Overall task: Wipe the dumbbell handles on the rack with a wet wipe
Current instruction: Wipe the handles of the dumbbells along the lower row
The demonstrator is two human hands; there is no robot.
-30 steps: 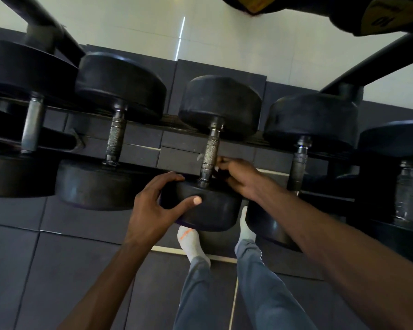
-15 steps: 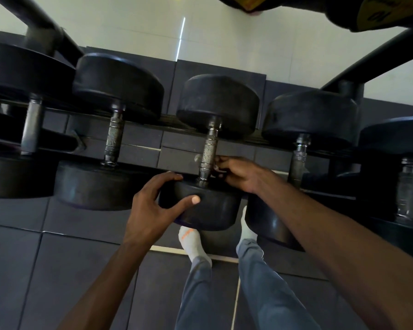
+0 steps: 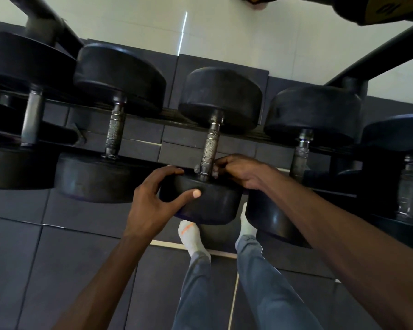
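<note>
**Wiping at near end of middle handle**

Left hand still grips the near head of the middle dumbbell on the rack. Right hand, unmoved, pinches the wet wipe against the handle base.

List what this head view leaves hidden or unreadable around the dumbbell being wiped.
- Wet wipe: only pale scraps show beside the handle; the right hand covers the rest.
- Handle's near end: hidden by that hand's fingers.
- Left hand fingertips: behind the near weight head.
- Far-right dumbbell: dark, blurred, cut by the frame edge.
- Yellow label at top: too cropped to read.
</note>
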